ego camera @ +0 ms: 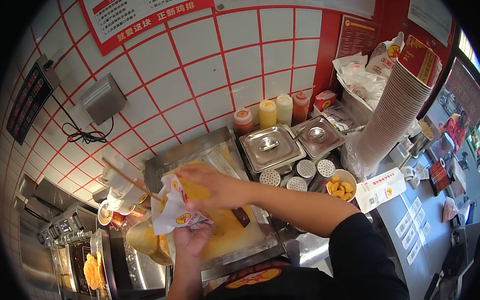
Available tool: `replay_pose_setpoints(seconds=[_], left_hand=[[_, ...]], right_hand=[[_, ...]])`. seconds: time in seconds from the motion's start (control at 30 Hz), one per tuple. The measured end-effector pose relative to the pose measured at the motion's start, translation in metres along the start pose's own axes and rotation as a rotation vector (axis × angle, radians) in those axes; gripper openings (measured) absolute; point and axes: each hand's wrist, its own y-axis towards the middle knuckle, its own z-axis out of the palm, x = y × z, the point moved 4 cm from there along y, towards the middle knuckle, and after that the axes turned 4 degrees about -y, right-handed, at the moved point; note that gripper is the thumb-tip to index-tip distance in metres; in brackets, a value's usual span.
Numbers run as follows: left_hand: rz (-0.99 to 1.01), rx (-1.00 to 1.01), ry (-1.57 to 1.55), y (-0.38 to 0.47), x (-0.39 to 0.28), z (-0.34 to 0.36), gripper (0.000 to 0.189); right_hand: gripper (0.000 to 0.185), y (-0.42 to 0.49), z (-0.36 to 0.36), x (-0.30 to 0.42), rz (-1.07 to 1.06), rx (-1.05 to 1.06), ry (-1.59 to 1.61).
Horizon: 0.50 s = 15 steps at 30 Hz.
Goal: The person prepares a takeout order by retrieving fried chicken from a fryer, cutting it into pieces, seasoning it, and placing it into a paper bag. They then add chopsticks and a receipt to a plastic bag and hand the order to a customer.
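Observation:
My left hand is shut on the lower end of a white printed paper bag over the work tray. A thin wooden skewer sticks out of the bag's mouth toward the upper left. What lies inside the bag is mostly hidden. Blurred, my right hand is at the bag's upper right side, and its grip is not clear. Beneath both hands is a cutting board dusted with orange-yellow powder, in a metal tray. A dark brown handle lies on the board. A large scoop rests at the tray's left.
Lidded steel containers, sauce bottles and perforated-top shakers stand behind. A paper cup of fried pieces and a tall leaning cup stack are right. Left, fried cutlet sits on a rack beside fryers.

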Motion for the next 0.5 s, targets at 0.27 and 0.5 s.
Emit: replay_pose_setpoints(seconds=[0.27,0.5], left_hand=[[0.307,-0.121,0.038,0.004,-0.03,-0.017,0.032],[0.619,-0.167,0.301,-0.017,-0.05,-0.002,0.038]], right_hand=[[0.031,-0.041,-0.203,-0.284,0.583,-1.655,1.368],[0.036,-0.095,-0.245,-0.414,0.771,-1.823,1.581]])
